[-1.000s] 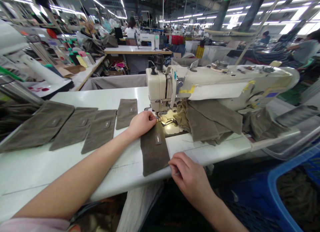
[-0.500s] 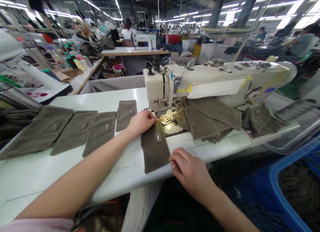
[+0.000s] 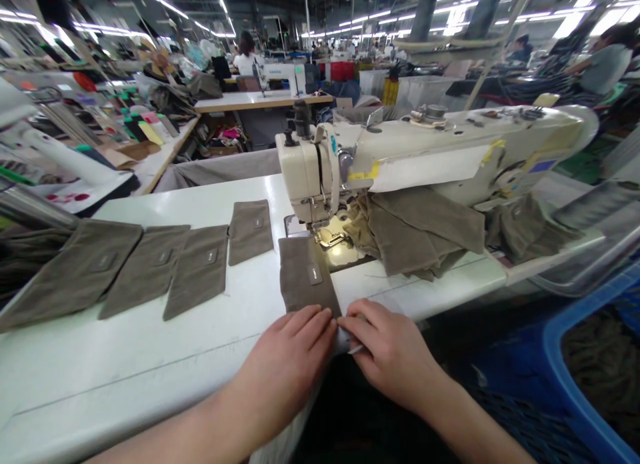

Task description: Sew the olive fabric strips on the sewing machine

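Observation:
A brown-olive fabric piece (image 3: 305,287) with a small label patch lies on the white table, its far end beside the needle area of the sewing machine (image 3: 305,164). Its near edge is gripped by my left hand (image 3: 295,354), fingers pressed together over the cloth. My right hand (image 3: 390,351) is closed at the same near corner, fingertips almost touching the left ones. Something small and whitish shows beneath the right fingers; I cannot make out what it is. The fingers hide the near end of the piece.
Several similar labelled pieces (image 3: 197,271) lie in a row to the left. Crumpled brown cloth (image 3: 425,231) is heaped under the machine arm. A blue basket (image 3: 555,351) holding cloth stands at lower right. Other people work farther back.
My left hand has come away from the needle area and moved down to the near edge of the piece. My right hand stays near the same corner. The view has shifted slightly.

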Tool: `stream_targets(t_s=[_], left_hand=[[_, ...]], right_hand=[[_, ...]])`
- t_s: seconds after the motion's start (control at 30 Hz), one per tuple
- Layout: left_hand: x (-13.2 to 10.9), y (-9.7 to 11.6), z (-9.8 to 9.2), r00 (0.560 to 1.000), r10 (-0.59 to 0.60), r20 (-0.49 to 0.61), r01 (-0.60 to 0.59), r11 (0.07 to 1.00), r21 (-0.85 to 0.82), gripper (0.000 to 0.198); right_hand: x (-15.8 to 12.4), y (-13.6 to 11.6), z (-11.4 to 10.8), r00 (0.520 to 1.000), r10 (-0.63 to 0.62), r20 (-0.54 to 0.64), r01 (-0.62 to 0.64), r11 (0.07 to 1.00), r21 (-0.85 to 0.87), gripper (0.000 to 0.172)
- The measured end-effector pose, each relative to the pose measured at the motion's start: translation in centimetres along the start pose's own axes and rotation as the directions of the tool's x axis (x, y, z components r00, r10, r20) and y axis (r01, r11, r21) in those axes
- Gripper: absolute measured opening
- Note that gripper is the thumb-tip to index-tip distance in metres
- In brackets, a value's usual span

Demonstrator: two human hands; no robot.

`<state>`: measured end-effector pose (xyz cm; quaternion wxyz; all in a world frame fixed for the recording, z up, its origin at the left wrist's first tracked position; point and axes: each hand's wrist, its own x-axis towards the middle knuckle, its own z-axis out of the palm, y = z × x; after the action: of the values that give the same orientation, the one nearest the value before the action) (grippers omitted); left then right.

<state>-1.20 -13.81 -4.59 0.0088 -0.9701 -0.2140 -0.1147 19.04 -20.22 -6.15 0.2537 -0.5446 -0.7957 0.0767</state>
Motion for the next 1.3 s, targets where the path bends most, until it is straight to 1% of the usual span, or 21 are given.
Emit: stream_targets(t_s=[0.07, 0.13, 0.33, 0.4, 0.47, 0.53, 0.6, 0.63, 0.67, 0.7, 0.73, 0.8, 0.87, 0.93, 1.0, 1.03, 1.1, 1.13, 1.2, 1.23, 1.3], left_hand=[[-1.4, 0.6, 0.8, 0.997, 0.071, -0.039, -0.068, 0.995, 0.075, 0.044], [-1.8, 0.4, 1.2, 0.994, 0.087, -0.064, -0.081, 0.992, 0.091, 0.044], [-0.4, -0.9, 0.8, 0.994, 0.049, -0.098, -0.048, 0.999, 0.018, 0.033], [-0.1, -1.0, 0.5, 0.994, 0.044, -0.101, -0.044, 0.999, 0.003, 0.031], [0.1, -1.1, 0.4, 0.994, 0.035, -0.107, -0.036, 0.999, -0.015, 0.030], [0.2, -1.3, 0.3, 0.993, 0.027, -0.111, -0.030, 0.999, -0.026, 0.029], [0.3, -1.6, 0.2, 0.994, 0.024, -0.109, -0.027, 0.999, -0.023, 0.030], [0.4, -1.7, 0.2, 0.994, 0.023, -0.106, -0.025, 1.000, -0.017, 0.030], [0.4, -1.8, 0.2, 0.994, 0.023, -0.105, -0.024, 1.000, -0.012, 0.030], [0.5, -1.9, 0.2, 0.994, 0.024, -0.103, -0.025, 1.000, -0.006, 0.030], [0.6, -2.1, 0.2, 0.994, 0.029, -0.102, -0.029, 1.000, -0.001, 0.030], [0.8, -2.3, 0.2, 0.994, 0.035, -0.099, -0.035, 0.999, 0.007, 0.030], [0.9, -2.5, 0.2, 0.994, 0.038, -0.101, -0.037, 0.999, 0.006, 0.030], [1.0, -2.7, 0.2, 0.995, 0.030, -0.098, -0.031, 1.000, -0.005, 0.031], [1.2, -3.0, 0.1, 0.996, 0.023, -0.089, -0.025, 1.000, -0.016, 0.031], [1.3, -3.1, 0.1, 0.996, 0.020, -0.086, -0.022, 1.000, -0.021, 0.031], [1.5, -3.4, 0.2, 0.996, 0.021, -0.089, -0.024, 0.999, -0.025, 0.031], [1.6, -3.5, 0.2, 0.995, 0.022, -0.093, -0.024, 0.999, -0.025, 0.030], [1.7, -3.8, 0.3, 0.995, 0.023, -0.096, -0.026, 0.999, -0.024, 0.030], [1.8, -4.0, 0.3, 0.995, 0.025, -0.095, -0.027, 0.999, -0.023, 0.030], [1.9, -4.3, 0.4, 0.995, 0.032, -0.097, -0.034, 0.999, -0.019, 0.029]], right_hand=[[0.0, 0.1, -0.1, 1.000, -0.008, 0.001, 0.008, 1.000, -0.001, 0.030], [0.1, 0.1, -0.2, 1.000, -0.009, 0.003, 0.009, 1.000, -0.010, 0.031], [0.7, 0.4, -0.2, 1.000, 0.002, 0.013, -0.002, 1.000, -0.031, 0.035], [0.9, 0.9, -0.6, 0.998, 0.004, -0.057, -0.006, 0.999, -0.035, 0.035], [1.0, 1.7, -1.3, 0.980, 0.025, -0.198, -0.036, 0.998, -0.050, 0.034], [1.3, 2.8, -2.4, 0.925, 0.068, -0.373, -0.111, 0.989, -0.093, 0.033], [1.5, 4.0, -3.8, 0.843, 0.122, -0.525, -0.244, 0.955, -0.171, 0.028], [1.6, 4.7, -4.5, 0.801, 0.147, -0.581, -0.324, 0.922, -0.212, 0.026], [1.7, 5.4, -5.2, 0.766, 0.173, -0.620, -0.400, 0.882, -0.248, 0.024], [1.8, 6.1, -5.8, 0.742, 0.200, -0.640, -0.467, 0.839, -0.279, 0.025], [1.9, 6.8, -6.4, 0.730, 0.229, -0.644, -0.518, 0.800, -0.303, 0.027], [2.1, 8.0, -7.1, 0.730, 0.280, -0.624, -0.574, 0.747, -0.337, 0.028], [2.4, 9.0, -7.5, 0.746, 0.310, -0.589, -0.581, 0.736, -0.348, 0.021], [2.8, 9.5, -7.7, 0.761, 0.312, -0.569, -0.565, 0.750, -0.344, 0.017], [3.0, 9.6, -7.9, 0.758, 0.298, -0.580, -0.556, 0.760, -0.336, 0.017], [3.1, 9.5, -8.1, 0.745, 0.283, -0.604, -0.557, 0.762, -0.330, 0.017], [3.0, 9.2, -8.5, 0.694, 0.216, -0.687, -0.551, 0.773, -0.314, 0.017], [2.9, 9.0, -8.9, 0.655, 0.158, -0.739, -0.538, 0.784, -0.309, 0.017], [2.4, 8.5, -9.5, 0.562, 0.015, -0.827, -0.502, 0.801, -0.326, 0.016], [2.2, 8.2, -9.8, 0.528, -0.037, -0.848, -0.492, 0.801, -0.341, 0.016], [1.7, 7.4, -10.4, 0.485, -0.079, -0.871, -0.497, 0.795, -0.349, 0.019]])
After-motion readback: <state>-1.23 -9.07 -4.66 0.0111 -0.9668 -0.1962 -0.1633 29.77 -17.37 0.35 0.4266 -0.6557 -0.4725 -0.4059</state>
